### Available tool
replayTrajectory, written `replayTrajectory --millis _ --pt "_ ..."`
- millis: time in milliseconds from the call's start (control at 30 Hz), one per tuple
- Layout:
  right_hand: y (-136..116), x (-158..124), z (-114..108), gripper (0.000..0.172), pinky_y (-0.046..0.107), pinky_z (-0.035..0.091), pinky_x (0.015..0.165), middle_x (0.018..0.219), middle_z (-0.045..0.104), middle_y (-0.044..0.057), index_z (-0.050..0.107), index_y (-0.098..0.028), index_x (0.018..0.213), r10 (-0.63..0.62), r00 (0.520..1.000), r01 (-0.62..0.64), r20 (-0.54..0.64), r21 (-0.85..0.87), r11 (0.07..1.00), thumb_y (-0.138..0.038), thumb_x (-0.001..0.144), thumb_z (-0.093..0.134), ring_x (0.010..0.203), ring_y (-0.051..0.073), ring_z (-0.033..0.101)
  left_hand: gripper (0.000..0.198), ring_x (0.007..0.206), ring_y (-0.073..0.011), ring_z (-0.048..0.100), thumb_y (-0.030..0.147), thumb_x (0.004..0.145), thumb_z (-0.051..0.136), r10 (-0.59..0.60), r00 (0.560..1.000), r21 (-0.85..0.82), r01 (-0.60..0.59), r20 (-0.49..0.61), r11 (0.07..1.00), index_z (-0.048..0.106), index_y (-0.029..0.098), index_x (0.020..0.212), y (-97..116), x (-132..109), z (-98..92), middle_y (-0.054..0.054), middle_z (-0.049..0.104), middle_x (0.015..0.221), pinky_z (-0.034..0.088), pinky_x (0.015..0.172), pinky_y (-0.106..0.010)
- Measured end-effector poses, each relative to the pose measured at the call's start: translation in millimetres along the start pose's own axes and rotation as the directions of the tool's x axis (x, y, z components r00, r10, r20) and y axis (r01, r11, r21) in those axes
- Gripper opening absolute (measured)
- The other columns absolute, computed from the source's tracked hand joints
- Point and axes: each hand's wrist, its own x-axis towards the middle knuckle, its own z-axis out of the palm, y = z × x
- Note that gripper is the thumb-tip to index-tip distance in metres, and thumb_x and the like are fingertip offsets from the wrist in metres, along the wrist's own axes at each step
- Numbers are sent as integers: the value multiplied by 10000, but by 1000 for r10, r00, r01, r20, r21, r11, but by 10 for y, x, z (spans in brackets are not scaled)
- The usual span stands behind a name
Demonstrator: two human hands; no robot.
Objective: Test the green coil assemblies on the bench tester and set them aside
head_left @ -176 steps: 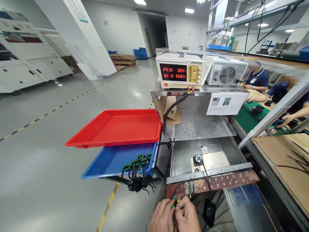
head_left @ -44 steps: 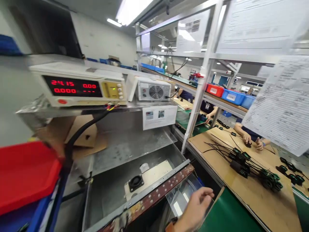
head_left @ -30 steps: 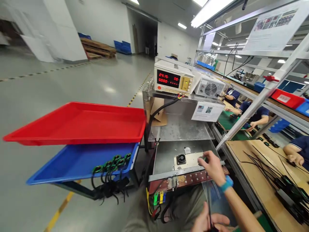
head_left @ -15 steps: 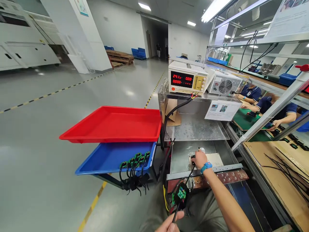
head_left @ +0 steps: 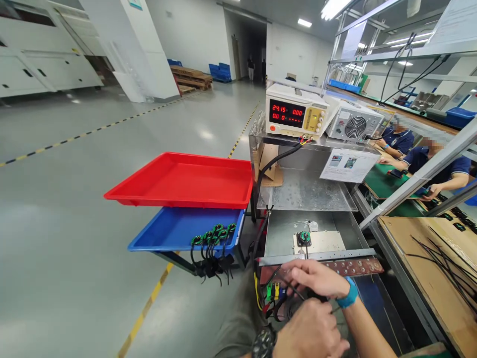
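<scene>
Wires (head_left: 282,309) lie pinched under right hand (head_left: 316,278) beside coloured clips (head_left: 272,291); left hand (head_left: 309,332) grip hidden.

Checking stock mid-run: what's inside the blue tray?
A row of green-ringed parts sits at the near rim of the blue tray, their black leads hanging over it. The red tray covers its far part, so anything there is hidden.

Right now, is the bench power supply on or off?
On. The power supply shows lit red digits on its display; the top row reads about 24.15 and 0.00.
</scene>
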Motion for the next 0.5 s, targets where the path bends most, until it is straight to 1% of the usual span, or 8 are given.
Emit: replayTrajectory --millis 67,133,200,267,300,367,433,500 --pt "106 -89 166 626 215 419 490 706 638 -4 597 -170 1133 55 998 -58 30 127 990 -741 877 578 514 112 544 602 480 -164 411 385 1037 352 134 991 -117 -132 12 984 568 219 501 -15 -43 295 -50 561 480 225 478 -338" --pt "219 -171 246 588 190 305 416 580 547 -52 604 -160 1060 53 995 -37 -87 175 984 -722 887 586 418 77 400 615 537 -157 487 325 1058 262 165 986 -231 -158 15 960 570 222 536 -22 -139 378 -51 620 558 288 522 -317" --pt "317 -254 266 545 185 245 421 542 483 -68 611 -156 975 21 978 20 -207 195 981 -696 900 595 428 64 339 564 604 -161 547 315 1055 266 54 997 -313 -69 -57 947 620 229 624 -19 -250 245 -56 653 621 332 578 -315" --pt "391 -334 274 527 188 225 425 543 462 -68 600 -159 909 4 966 53 -257 214 975 -686 906 599 438 59 323 468 632 -171 563 331 1035 350 -240 949 -400 142 -206 906 644 225 686 -33 -340 -7 -57 647 636 369 620 -316" --pt "420 -368 285 527 191 215 413 541 457 -69 589 -162 886 8 966 52 -260 225 973 -689 905 596 426 57 312 421 640 -171 565 333 1022 396 -432 858 -458 276 -279 845 640 221 698 -56 -370 -135 -52 638 643 389 639 -312" --pt "459 -420 327 534 197 198 379 531 457 -74 572 -170 888 31 967 34 -254 247 968 -704 907 575 389 56 285 308 710 -173 596 349 995 489 -767 551 -610 497 -328 617 651 213 771 -135 -401 -337 -52 659 732 437 696 -297" --pt "479 -447 385 549 195 197 365 522 460 -79 571 -168 926 49 968 17 -246 258 966 -717 910 557 377 58 274 259 762 -176 614 448 938 599 -930 301 -768 537 -212 349 672 204 894 -236 -413 -438 -51 679 820 467 695 -281" --pt "491 -456 444 555 189 205 374 523 457 -79 575 -162 941 51 967 13 -249 247 969 -716 910 555 390 57 278 393 705 -161 598 566 848 685 -972 233 -876 469 2 110 678 183 935 -321 -432 -463 -39 670 801 465 620 -258"
